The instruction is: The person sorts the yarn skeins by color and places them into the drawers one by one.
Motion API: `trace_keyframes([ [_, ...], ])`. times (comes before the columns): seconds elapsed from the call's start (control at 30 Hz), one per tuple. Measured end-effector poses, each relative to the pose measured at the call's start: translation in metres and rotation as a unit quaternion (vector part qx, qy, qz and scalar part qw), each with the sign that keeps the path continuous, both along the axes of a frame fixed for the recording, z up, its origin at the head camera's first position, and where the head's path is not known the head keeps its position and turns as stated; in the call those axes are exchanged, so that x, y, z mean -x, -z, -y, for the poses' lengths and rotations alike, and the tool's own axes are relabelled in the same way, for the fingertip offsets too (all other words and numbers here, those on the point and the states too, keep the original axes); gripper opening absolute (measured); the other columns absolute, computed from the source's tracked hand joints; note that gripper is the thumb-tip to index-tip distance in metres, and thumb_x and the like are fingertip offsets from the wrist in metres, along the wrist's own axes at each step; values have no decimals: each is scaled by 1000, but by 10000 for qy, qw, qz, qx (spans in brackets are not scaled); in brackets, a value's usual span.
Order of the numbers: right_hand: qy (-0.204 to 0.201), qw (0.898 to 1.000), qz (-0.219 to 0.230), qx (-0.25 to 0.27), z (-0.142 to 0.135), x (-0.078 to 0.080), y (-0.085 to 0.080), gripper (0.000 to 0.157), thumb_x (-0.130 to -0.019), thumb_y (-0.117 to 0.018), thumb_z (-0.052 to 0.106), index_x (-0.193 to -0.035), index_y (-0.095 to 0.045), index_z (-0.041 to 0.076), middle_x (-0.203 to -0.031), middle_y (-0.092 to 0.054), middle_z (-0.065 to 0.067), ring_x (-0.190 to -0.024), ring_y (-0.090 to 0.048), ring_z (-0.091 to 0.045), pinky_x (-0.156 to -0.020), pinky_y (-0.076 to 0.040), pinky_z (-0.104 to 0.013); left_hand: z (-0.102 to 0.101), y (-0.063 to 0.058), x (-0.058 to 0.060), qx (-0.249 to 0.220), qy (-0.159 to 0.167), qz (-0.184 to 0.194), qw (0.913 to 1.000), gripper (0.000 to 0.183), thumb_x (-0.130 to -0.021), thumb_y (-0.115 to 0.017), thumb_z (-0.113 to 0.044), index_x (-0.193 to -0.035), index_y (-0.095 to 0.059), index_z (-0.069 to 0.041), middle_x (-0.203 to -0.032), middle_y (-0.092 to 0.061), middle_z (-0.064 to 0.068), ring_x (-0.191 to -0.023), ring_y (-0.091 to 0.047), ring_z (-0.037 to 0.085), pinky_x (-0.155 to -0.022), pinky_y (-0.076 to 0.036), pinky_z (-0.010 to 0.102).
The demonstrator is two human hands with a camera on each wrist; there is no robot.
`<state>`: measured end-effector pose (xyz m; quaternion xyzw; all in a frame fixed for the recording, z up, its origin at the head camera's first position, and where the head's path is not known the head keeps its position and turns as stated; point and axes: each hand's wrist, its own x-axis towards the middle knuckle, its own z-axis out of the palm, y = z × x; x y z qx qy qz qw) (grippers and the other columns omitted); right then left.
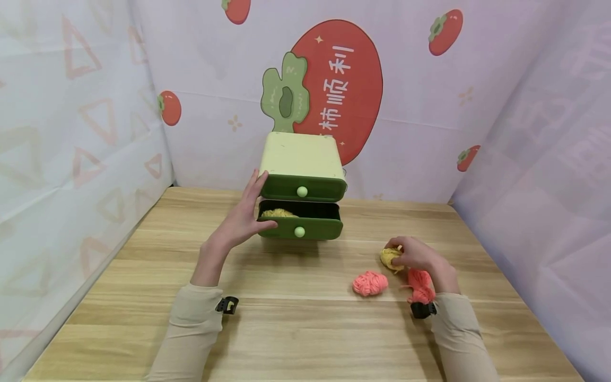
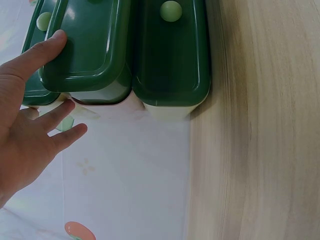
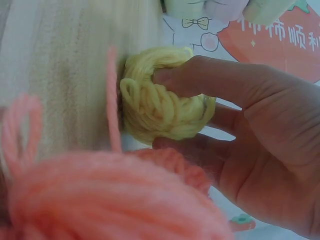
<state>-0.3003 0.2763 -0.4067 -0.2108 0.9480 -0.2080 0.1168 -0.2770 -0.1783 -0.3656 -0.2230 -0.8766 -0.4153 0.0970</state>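
Note:
A small cream drawer cabinet (image 1: 303, 154) with green fronts stands at the back of the table. Its middle drawer (image 1: 317, 228) is pulled out, and yellow yarn (image 1: 278, 213) lies inside at the left. My left hand (image 1: 240, 220) is at the cabinet's left side, its thumb against the pulled-out drawer's front and its fingers spread, as the left wrist view shows. On the right, my right hand (image 1: 420, 255) grips a yellow yarn ball (image 3: 162, 107) between thumb and fingers, low over the table. Beside it lie one pink yarn ball (image 1: 370, 283) and another pink yarn bundle (image 1: 420, 286), partly under the wrist.
The bottom drawer (image 2: 172, 60) is pushed in, close to the tabletop. So is the top drawer (image 1: 279, 188). A wood-grain table (image 1: 305, 339) lies beneath everything, with printed cloth (image 1: 205, 132) walls behind and at both sides.

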Motion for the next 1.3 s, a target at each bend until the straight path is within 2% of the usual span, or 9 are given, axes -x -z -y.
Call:
trace_keyframes([
  [0.2, 1, 9999, -150, 74, 3, -1, 1, 29, -78, -74, 5, -107, -70, 6, -99, -66, -9, -87, -56, -21, -74, -47, -32, 1, 1, 0, 32, -1, -25, 10000, 118, -82, -83, -17, -159, 3, -40, -167, 17, -6, -155, -8, 32, -111, -37, 58],
  [0.4, -155, 9985, -430, 309, 5, -1, -1, 27, -80, -72, 4, -107, -69, 5, -103, -67, -9, -93, -59, -23, -79, -49, -37, 1, 1, 1, 17, -2, -18, 10000, 117, -82, -83, -18, -158, 3, -43, -166, 18, -10, -155, -8, 32, -112, -36, 58],
  [0.6, -148, 9971, -660, 336, 7, -2, -3, 26, -82, -72, 3, -107, -70, 5, -106, -68, -10, -97, -60, -26, -84, -50, -43, 1, -1, 0, -8, 59, -69, 10000, 117, -82, -82, -18, -159, 3, -41, -166, 17, -8, -154, -9, 33, -111, -37, 59],
  [0.9, -166, 9945, -980, 339, 9, -1, -3, 23, -83, -74, 7, -106, -71, 6, -103, -69, -8, -96, -61, -24, -83, -51, -44, 1, -1, -1, -17, 28, -70, 10000, 117, -82, -82, -17, -159, 3, -42, -166, 17, -9, -155, -7, 32, -113, -35, 59],
  [1.1, -206, 9922, -1130, 478, 13, -3, -6, 21, -84, -76, 11, -105, -72, 7, -101, -70, -6, -95, -62, -24, -84, -53, -50, 1, -1, -1, -9, 33, -47, 10000, 117, -83, -82, -17, -158, 3, -42, -166, 18, -8, -155, -7, 32, -111, -37, 59],
  [1.3, -289, 9888, -1296, 683, 17, -6, -10, 20, -85, -77, 10, -104, -72, 7, -100, -70, -7, -94, -64, -25, -84, -53, -53, 1, 0, -1, -1, 49, -66, 10000, 117, -83, -82, -18, -159, 4, -41, -166, 18, -8, -155, -6, 32, -113, -34, 59],
])
